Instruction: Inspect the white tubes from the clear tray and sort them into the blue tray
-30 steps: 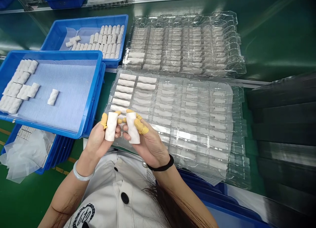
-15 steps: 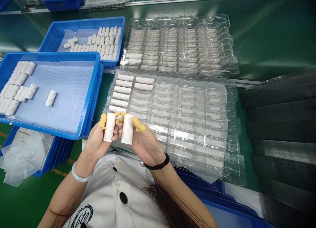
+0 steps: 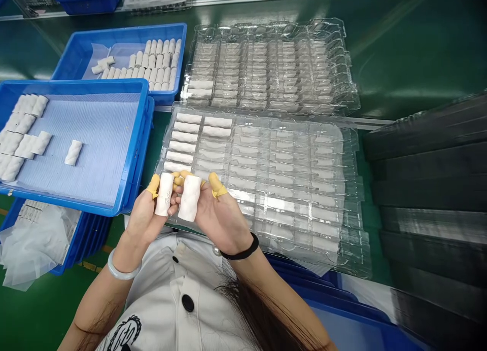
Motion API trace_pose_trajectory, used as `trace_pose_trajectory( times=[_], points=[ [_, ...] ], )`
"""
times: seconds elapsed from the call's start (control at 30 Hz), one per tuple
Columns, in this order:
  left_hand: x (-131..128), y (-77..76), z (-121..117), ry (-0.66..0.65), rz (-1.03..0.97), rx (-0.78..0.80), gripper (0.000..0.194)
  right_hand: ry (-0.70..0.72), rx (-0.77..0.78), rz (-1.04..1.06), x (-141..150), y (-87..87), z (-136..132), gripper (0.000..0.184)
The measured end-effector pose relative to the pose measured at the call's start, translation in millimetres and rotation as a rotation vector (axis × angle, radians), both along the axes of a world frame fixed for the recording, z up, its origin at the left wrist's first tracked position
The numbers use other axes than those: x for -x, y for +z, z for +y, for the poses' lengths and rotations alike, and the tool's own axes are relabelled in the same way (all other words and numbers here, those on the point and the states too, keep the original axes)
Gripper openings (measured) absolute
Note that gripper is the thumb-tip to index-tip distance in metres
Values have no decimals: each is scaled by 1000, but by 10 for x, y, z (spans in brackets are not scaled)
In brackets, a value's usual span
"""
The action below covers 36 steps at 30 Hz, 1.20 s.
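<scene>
My left hand holds a white wavy-sided cylinder upright between its yellow-capped thumb and fingers; small dark marks show on its lower part. Close beside it, a second white wavy cylinder rests on the fingers of my right hand. The right thumb, also in a yellow finger cot, is lifted away from that piece. Both hands are over the near left edge of a clear plastic tray, whose two left columns hold several white pieces lying in slots.
On the left a blue bin holds white pieces on a lined bottom. Behind it stands another blue bin with rows of cylinders. A second clear tray lies at the back. Dark stacked panels rise at the right.
My right thumb has lifted off its cylinder, which has turned slightly and lies on the fingers. My left hand keeps its grip. The whole view has shifted a little.
</scene>
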<state>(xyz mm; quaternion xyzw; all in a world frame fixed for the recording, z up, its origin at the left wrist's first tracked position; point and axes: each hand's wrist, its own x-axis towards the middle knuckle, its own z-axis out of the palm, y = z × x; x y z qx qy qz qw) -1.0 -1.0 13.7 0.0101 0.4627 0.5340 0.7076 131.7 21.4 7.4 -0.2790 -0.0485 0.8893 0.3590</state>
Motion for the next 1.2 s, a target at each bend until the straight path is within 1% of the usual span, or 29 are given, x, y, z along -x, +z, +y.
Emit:
trace_pose_trajectory(
  times=[0.1, 0.23, 0.3, 0.43, 0.5, 0.6, 0.7, 0.77, 0.9, 0.97, 1.03, 1.1, 1.2],
  points=[
    [-2, -13, -2, 9, -7, -3, 40, -1, -17, 11, -4, -18, -3, 48],
    [5, -38, -26, -26, -9, -70, 28, -10, -22, 10, -4, -33, -4, 45],
    [12, -48, -33, -34, 1, -89, 25, -15, -24, 15, -5, -32, -4, 41],
    [36, -68, -36, -21, 50, -94, 30, -57, -7, -20, -27, -28, -5, 32],
    [47, -75, -38, -23, 91, -91, 34, -76, -26, -48, -48, -36, -6, 26],
    [42, -69, -41, -24, 115, -81, 35, -62, -71, -76, -71, -66, -10, 20],
    [21, -54, -41, -28, 98, -63, 37, -31, -100, -78, -65, -105, -17, 24],
    [9, -53, -38, -29, 80, -53, 37, -36, -109, -86, -49, -123, -17, 29],
    [-5, -75, -19, -29, 38, -54, 38, -62, -84, -103, -23, -130, 5, 29],
    [-21, -85, -6, -17, 49, -47, 39, -69, -74, -98, -20, -131, 18, 33],
    [-53, -97, 4, -1, 93, -33, 38, -82, -87, -111, -22, -138, 22, 31],
    [-104, -124, 5, 4, 174, -36, 36, -82, -138, -150, -20, -147, 10, 30],
    [-190, -193, -8, 20, 335, -97, 26, -49, -243, -277, -4, -153, -26, 36]
  ],
)
